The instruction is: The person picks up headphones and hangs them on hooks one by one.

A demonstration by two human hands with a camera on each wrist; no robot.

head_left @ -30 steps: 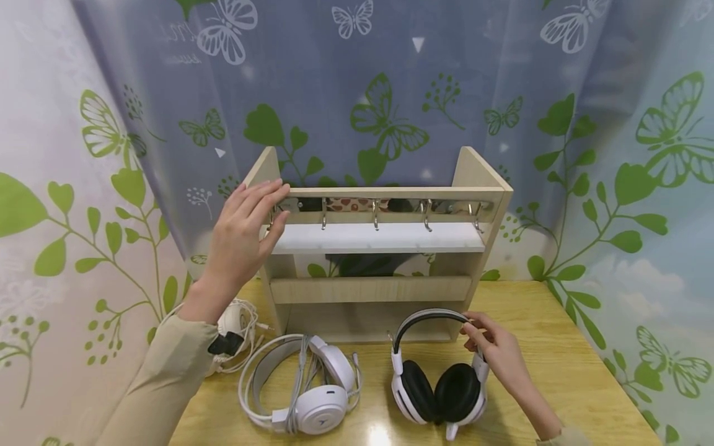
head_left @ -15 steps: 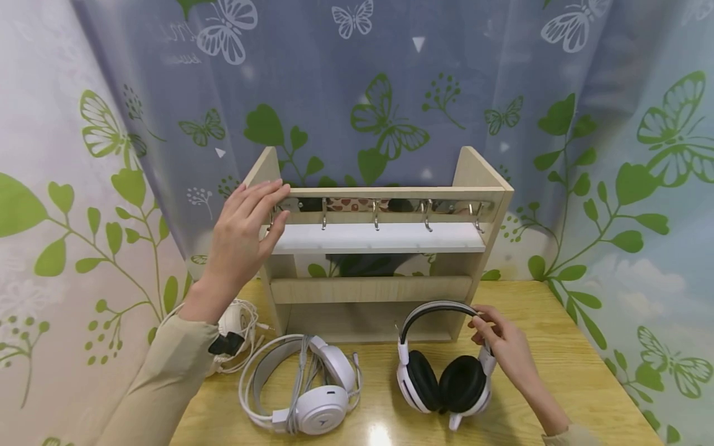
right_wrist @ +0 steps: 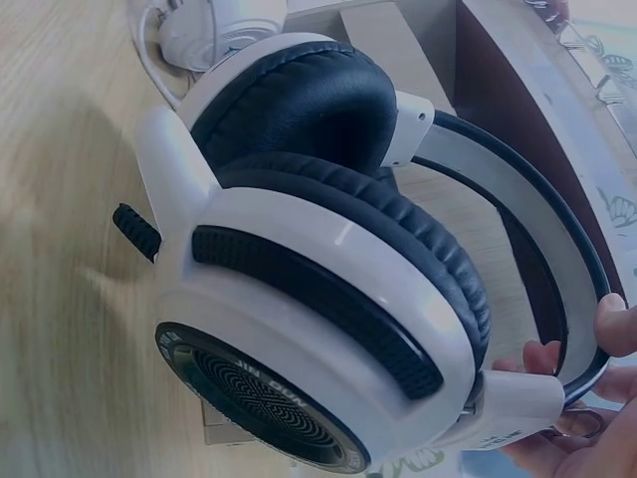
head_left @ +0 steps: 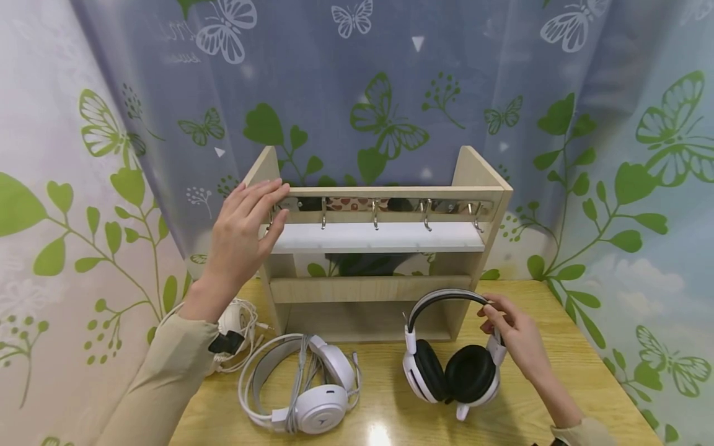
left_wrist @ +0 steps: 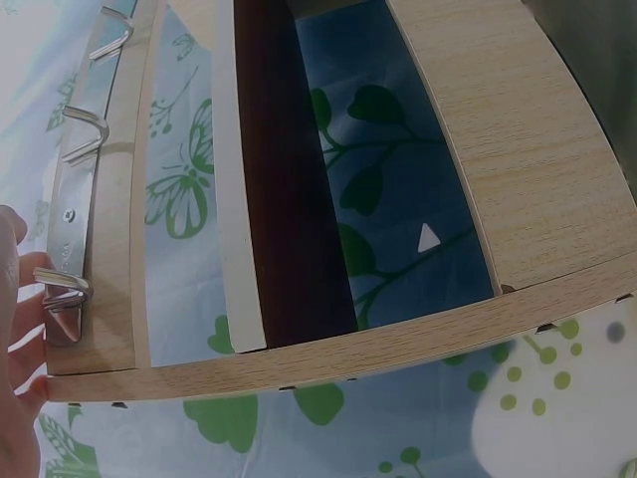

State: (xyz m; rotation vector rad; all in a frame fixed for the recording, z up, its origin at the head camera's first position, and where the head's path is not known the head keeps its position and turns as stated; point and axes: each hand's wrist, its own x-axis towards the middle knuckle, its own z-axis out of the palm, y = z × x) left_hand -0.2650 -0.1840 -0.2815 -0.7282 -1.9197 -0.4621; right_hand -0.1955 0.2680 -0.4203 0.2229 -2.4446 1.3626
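My left hand [head_left: 238, 238] rests on the upper left corner of a light wooden rack [head_left: 370, 290], fingers extended over its edge. In the left wrist view its fingers [left_wrist: 28, 319] lie beside the end hook [left_wrist: 62, 289]. With my right hand [head_left: 519, 337] I pinch one side of the headband of white headphones [head_left: 471, 375] with black ear pads. They hang upright in front of the rack's right side, ear cups down. In the right wrist view, thumb and fingers are around the band near the white cup arm [right_wrist: 518, 403].
A second white headset [head_left: 320, 409], its cord wrapped around it, lies on the wooden table [head_left: 558, 371] at front left. White corded gear [head_left: 231, 319] is partly hidden behind my left forearm. Several metal hooks [head_left: 375, 217] line the rack's top bar. A patterned curtain [head_left: 390, 74] hangs behind.
My right hand has moved up and slightly right, lifting the headphones with it. My left hand has stayed on the rack's corner.
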